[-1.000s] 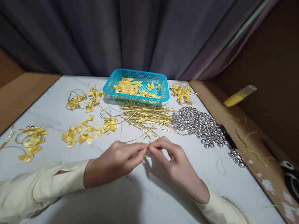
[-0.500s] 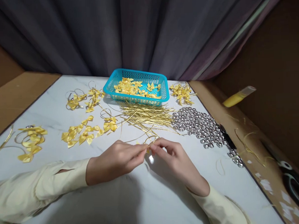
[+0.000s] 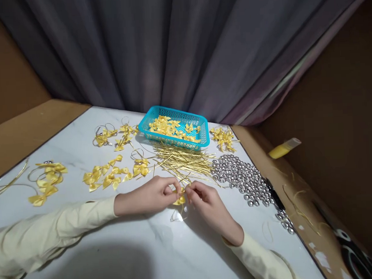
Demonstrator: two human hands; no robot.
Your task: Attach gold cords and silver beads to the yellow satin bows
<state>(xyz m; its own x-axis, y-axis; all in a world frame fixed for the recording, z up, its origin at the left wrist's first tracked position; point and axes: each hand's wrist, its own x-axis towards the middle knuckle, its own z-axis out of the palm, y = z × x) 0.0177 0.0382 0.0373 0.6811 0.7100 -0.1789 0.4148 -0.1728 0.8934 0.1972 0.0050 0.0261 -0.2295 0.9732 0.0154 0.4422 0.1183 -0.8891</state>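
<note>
My left hand [image 3: 147, 195] and my right hand [image 3: 207, 205] meet fingertip to fingertip over the white marble table [image 3: 123, 249]. Between them they pinch a small yellow ribbon bow [image 3: 179, 198] with a thin gold cord looped through it. Just beyond the fingers lies a heap of gold cords [image 3: 182, 160]. A pile of silver bells [image 3: 241, 177] lies to the right of my right hand. A turquoise plastic basket [image 3: 175, 127] with loose yellow bows stands at the far side.
Finished yellow bows with loops lie in clusters at the left [image 3: 46, 182], the middle left [image 3: 106, 176] and beside the basket [image 3: 223, 137]. A yellow tube [image 3: 283, 148] and black scissors [image 3: 352, 247] lie on the brown cardboard at the right. Dark curtains hang behind.
The camera has tilted up and pulled back, so everything sits lower and smaller. My fingers have closed tighter on the bow, which now shows plainly between them.
</note>
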